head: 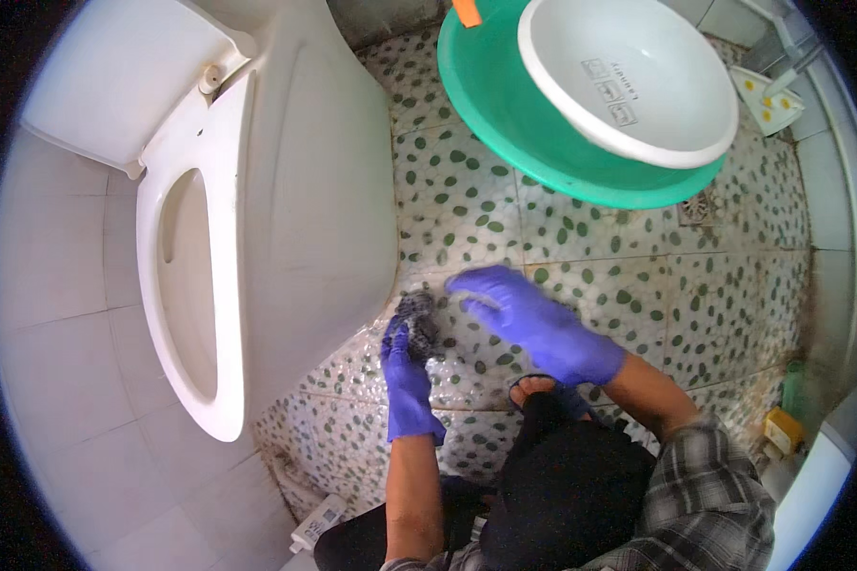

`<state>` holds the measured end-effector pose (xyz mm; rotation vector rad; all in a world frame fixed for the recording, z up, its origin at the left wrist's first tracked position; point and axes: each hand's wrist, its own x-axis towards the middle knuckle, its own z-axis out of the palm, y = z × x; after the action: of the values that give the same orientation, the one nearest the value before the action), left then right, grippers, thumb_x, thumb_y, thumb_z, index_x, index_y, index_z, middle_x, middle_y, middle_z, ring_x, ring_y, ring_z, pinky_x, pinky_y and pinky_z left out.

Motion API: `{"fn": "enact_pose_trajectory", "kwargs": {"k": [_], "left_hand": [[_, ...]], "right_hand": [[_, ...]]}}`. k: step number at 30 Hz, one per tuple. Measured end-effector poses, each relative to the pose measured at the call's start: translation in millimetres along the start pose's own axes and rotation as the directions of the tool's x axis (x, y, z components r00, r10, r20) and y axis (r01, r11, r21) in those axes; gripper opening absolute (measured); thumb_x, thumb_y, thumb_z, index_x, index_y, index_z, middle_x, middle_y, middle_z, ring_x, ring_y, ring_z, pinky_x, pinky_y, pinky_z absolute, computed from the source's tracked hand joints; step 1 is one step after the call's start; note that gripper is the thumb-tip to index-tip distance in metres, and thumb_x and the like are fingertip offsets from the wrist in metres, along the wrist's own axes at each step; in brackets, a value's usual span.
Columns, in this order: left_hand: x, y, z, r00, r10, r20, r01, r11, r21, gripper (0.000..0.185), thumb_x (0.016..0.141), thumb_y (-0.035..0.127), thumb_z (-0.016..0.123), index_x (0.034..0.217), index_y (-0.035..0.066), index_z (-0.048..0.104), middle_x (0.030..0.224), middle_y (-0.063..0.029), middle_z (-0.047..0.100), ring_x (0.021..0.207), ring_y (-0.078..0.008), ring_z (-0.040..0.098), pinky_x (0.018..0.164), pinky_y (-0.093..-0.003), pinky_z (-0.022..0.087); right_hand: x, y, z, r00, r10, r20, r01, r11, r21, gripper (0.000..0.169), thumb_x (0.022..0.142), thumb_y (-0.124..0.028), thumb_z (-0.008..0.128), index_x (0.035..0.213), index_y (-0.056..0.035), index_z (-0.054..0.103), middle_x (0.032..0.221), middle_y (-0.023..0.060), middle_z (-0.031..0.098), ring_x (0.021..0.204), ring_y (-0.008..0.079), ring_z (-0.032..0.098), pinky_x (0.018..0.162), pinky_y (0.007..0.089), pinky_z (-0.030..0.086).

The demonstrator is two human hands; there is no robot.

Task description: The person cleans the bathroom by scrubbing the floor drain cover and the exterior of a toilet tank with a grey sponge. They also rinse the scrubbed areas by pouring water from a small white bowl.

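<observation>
My left hand [404, 378], in a purple rubber glove, grips a dark grey mesh scrubber [418, 325] against the pebble-patterned floor tiles [464, 371]. The floor around the scrubber is wet and shiny. To its right is my right hand [543, 328], gloved in the same purple and slightly blurred. Its thumb and fingers are apart with nothing visible between them, and whether it touches the floor I cannot tell. Left of the scrubber rises the base of a white toilet [321, 235], its lid [128, 64] raised and its seat [232, 285] down.
A white basin [657, 78] rests inside a larger green basin [500, 128] ahead. Beyond is a floor drain [696, 210]. A white bottle [319, 524] lies by the left wall, and a yellow container [783, 430] is at right. My sandaled foot [532, 389] is close to my right hand.
</observation>
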<state>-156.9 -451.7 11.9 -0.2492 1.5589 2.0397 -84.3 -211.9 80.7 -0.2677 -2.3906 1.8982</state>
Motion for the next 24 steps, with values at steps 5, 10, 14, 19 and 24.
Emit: {"fn": "enact_pose_trajectory", "kwargs": {"k": [5, 10, 14, 19, 24], "left_hand": [[-4.0, 10.4, 3.7, 0.968, 0.171, -0.181, -0.132, 0.969, 0.210, 0.046, 0.091, 0.004, 0.062, 0.136, 0.000, 0.053, 0.133, -0.0131, 0.061, 0.116, -0.0241, 0.062, 0.100, -0.0368, 0.051], [21.4, -19.4, -38.6, 0.971, 0.239, -0.004, -0.235, 0.960, 0.149, 0.058, 0.083, -0.018, 0.061, 0.137, 0.003, 0.051, 0.135, -0.0127, 0.059, 0.120, -0.0220, 0.059, 0.106, -0.0372, 0.047], [20.1, -35.0, -26.1, 0.955, 0.296, -0.005, -0.289, 0.937, 0.198, 0.060, 0.085, -0.004, 0.070, 0.141, -0.001, 0.049, 0.136, -0.0130, 0.059, 0.122, -0.0225, 0.059, 0.103, -0.0364, 0.049], [8.7, -31.3, -35.3, 0.956, 0.284, -0.075, -0.258, 0.935, 0.243, 0.054, 0.085, -0.010, 0.065, 0.136, 0.001, 0.052, 0.132, -0.0110, 0.061, 0.120, -0.0199, 0.058, 0.105, -0.0356, 0.046], [0.5, -29.4, -20.5, 0.960, 0.253, -0.119, -0.221, 0.947, 0.232, 0.043, 0.091, 0.003, 0.068, 0.132, -0.001, 0.057, 0.126, -0.0100, 0.064, 0.111, -0.0176, 0.062, 0.097, -0.0322, 0.050]], "right_hand": [[-28.9, -78.9, -138.5, 0.767, 0.142, -0.626, -0.150, 0.988, 0.040, 0.034, 0.097, -0.007, 0.061, 0.131, -0.0087, 0.059, 0.129, 0.0115, 0.057, 0.112, 0.0176, 0.057, 0.093, 0.0313, 0.052], [-17.6, -13.0, -301.3, 0.351, -0.289, -0.891, -0.413, 0.806, -0.425, 0.052, 0.093, -0.030, 0.069, 0.133, -0.0002, 0.055, 0.120, 0.0179, 0.059, 0.093, 0.0196, 0.060, 0.083, 0.0322, 0.053], [-23.6, 26.8, -399.3, 0.405, 0.280, -0.871, -0.805, 0.560, -0.194, 0.059, 0.083, -0.047, 0.076, 0.107, 0.0063, 0.067, 0.090, 0.0179, 0.068, 0.076, 0.0210, 0.064, 0.069, 0.0327, 0.052], [-12.1, 33.1, -383.3, 0.443, 0.545, -0.712, -0.501, 0.809, 0.308, 0.049, 0.079, -0.048, 0.080, 0.094, -0.0030, 0.070, 0.069, 0.0052, 0.061, 0.050, 0.0148, 0.051, 0.047, 0.0289, 0.041], [0.4, -3.3, -360.3, 0.511, 0.395, -0.764, -0.085, 0.907, 0.412, 0.049, 0.077, -0.038, 0.083, 0.107, -0.0033, 0.066, 0.071, 0.0017, 0.059, 0.048, 0.0110, 0.045, 0.045, 0.0272, 0.038]]}}
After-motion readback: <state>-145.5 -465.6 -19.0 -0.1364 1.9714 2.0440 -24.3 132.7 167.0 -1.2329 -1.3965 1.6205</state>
